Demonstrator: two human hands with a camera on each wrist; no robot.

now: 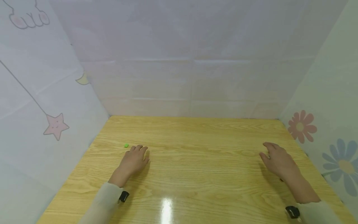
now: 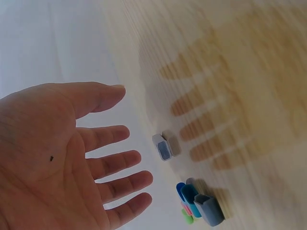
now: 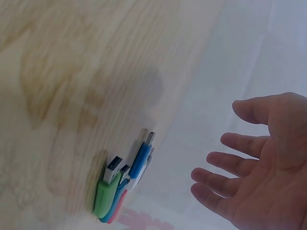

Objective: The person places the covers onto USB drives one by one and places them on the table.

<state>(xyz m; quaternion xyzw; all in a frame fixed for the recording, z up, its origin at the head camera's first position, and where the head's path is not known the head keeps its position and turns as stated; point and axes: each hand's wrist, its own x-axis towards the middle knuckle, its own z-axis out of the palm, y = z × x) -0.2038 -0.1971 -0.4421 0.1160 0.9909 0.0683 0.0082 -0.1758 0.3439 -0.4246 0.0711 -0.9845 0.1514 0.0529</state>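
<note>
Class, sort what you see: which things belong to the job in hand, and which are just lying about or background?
Likely the job:
left hand
right hand
USB sticks
cap-like pieces

Likely not:
wooden table
printed walls
black wrist devices

Through the head view I am looking into a small booth, and I am not managing to tell whether a home or a lab is housing it. Creased, pale, flat sheets (image 1: 190, 77) are walling three sides of a yellow wood-grain desk (image 1: 201, 174). A smiling pink star (image 1: 56, 126) and a yellow crescent moon (image 1: 82, 79) are decorating the left; a pink-petalled flower (image 1: 307, 128) and a blue-petalled flower (image 1: 341, 152) are brightening the right.
</note>
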